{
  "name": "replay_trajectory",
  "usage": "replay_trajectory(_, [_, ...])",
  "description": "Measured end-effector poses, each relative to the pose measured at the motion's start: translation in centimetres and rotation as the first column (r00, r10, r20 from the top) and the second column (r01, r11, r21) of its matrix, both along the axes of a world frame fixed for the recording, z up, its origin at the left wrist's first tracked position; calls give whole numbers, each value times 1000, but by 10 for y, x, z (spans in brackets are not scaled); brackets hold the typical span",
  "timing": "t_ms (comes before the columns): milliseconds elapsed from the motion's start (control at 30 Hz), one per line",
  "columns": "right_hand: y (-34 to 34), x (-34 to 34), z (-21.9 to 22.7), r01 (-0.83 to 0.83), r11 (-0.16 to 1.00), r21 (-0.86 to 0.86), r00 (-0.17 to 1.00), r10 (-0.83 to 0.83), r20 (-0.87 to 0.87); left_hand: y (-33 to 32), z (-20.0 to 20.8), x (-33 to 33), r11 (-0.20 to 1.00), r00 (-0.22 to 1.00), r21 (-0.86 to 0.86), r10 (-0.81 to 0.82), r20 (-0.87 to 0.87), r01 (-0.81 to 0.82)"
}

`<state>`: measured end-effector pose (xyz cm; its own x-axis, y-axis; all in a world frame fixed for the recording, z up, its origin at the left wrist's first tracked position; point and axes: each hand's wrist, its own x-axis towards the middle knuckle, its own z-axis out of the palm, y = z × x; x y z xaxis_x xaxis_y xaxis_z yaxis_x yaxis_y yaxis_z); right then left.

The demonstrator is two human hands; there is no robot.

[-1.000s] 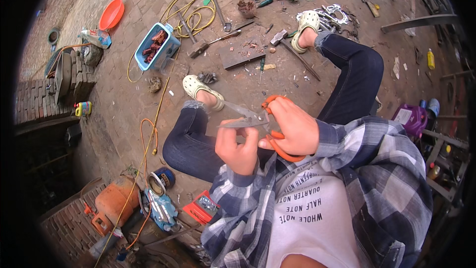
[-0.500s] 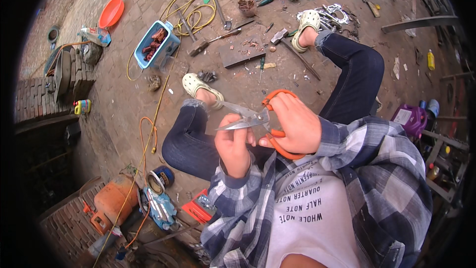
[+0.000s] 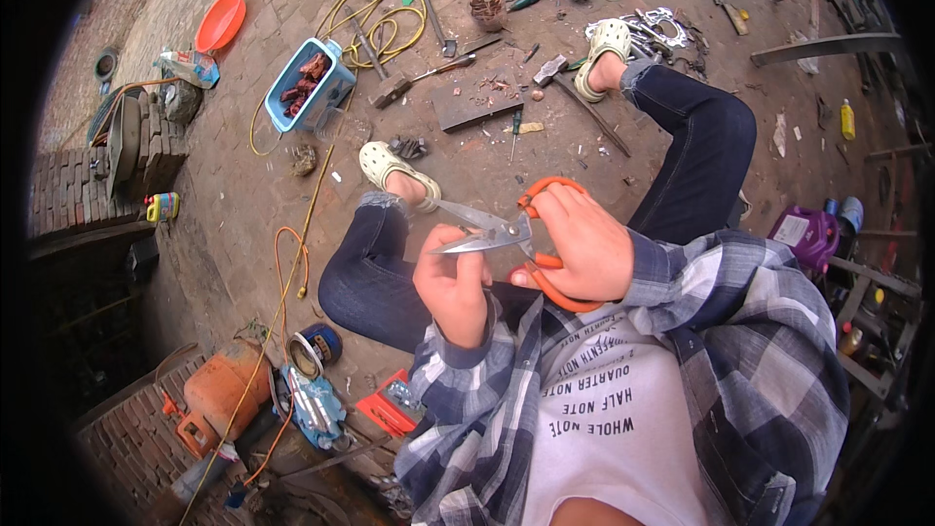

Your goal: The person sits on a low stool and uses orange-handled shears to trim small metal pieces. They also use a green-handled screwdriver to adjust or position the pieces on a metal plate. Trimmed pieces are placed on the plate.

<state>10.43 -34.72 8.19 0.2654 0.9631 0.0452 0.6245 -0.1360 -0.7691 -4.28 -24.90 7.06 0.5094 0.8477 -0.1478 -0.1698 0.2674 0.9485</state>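
Note:
My right hand (image 3: 584,248) grips a pair of scissors (image 3: 504,233) by its orange loop handles. The grey metal blades are spread apart and point left, over my lap. Close against the lower blade is my left hand (image 3: 453,282), its fingers curled in and partly behind that blade. Whatever those fingers pinch, if anything, is too small or hidden to make out. Beyond the hands, a dark metal block (image 3: 477,108) lies on the ground between my feet, with small reddish scraps on top.
A blue basket (image 3: 344,80) with reddish-brown pieces stands ahead on the left, near a hammer (image 3: 392,93) and a coiled yellow hose (image 3: 414,34). Another hammer (image 3: 551,70) lies beside my right shoe. An orange basin (image 3: 220,21) sits farther left, a red tray (image 3: 388,411) by my left elbow.
My left hand has shifted slightly left along the lower blade. The scissors have barely moved and their blades remain apart.

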Motion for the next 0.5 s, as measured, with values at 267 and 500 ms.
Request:
replay_trajectory(267, [0,-2,-2,-3,999,41,999,5,-43,2,-7,1,990,994,137,31,-101,-17])
replay_trajectory(500, [4,-3,-13,54,985,-161,708,-151,-690,9,-3,-2,930,962,351,-4,-274,104])
